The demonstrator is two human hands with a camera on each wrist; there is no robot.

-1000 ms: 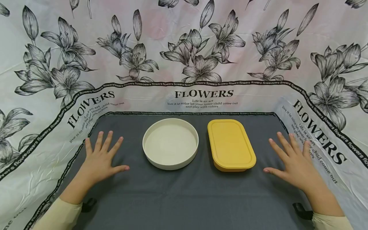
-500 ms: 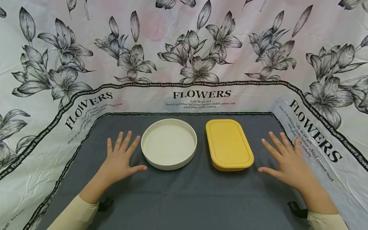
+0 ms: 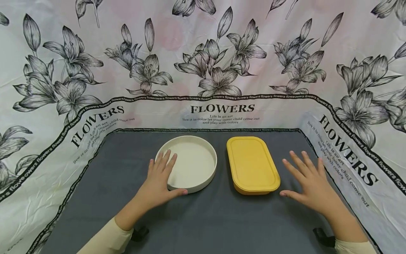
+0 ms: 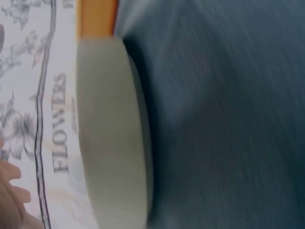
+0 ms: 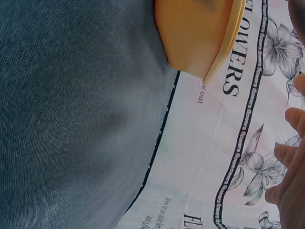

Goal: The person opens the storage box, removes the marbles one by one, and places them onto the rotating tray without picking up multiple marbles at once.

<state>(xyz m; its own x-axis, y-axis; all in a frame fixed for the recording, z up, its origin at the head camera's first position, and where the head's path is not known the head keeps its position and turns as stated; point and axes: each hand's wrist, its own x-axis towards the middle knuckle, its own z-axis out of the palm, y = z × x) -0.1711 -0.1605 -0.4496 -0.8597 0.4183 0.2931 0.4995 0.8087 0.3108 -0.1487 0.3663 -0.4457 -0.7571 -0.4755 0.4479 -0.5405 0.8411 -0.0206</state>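
A round cream dish [image 3: 193, 162] with a low rim lies at the middle of the dark grey cloth. My left hand [image 3: 160, 181], fingers spread and straight, hovers over the dish's left edge; whether it touches cannot be told. In the left wrist view the dish's side wall [image 4: 112, 133] fills the middle, apart from the fingers [image 4: 16, 193] at the lower left. To the right of the dish is a yellow lidded food container [image 3: 253, 164]. My right hand [image 3: 312, 187] is held right of the container with spread fingers, not touching it. The right wrist view shows the container's side [image 5: 195, 36].
Dark grey cloth [image 3: 203, 225] covers the work surface. Its white border [image 3: 152, 118] carries printed words, and a flower-printed white fabric [image 3: 203, 42] spreads beyond it. Black straps [image 3: 323, 237] show by both wrists.
My left hand has moved right, from the bare cloth to over the left edge of the dish. My right hand has shifted slightly left toward the container. The dish and container stay put.
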